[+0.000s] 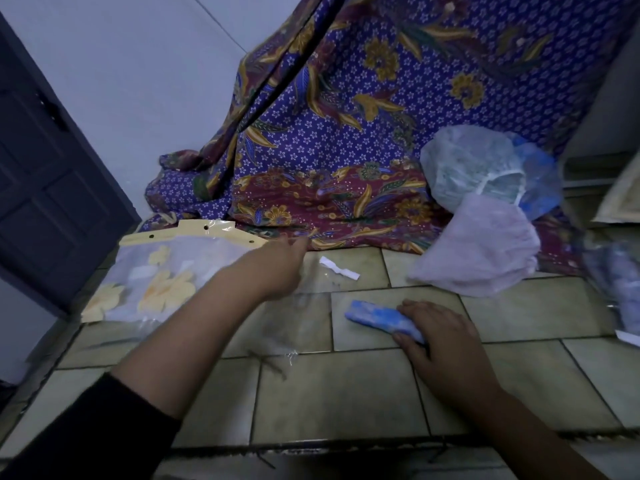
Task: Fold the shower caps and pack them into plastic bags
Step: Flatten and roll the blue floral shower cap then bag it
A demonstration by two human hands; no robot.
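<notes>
Blue folded cap [374,317] gripped by right hand [443,341]; paper slip [339,268] seemingly blank.

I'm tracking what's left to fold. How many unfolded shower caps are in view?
3: a pale green cap against the patterned cloth, a blue cap right of it, a lilac cap in front on the tiles. Others may be hidden beneath.

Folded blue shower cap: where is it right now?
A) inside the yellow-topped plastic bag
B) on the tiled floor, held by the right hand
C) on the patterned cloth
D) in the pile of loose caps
B: the right hand grips one end of the folded blue shower cap, which lies on the tiled floor, not yet bagged.
</notes>
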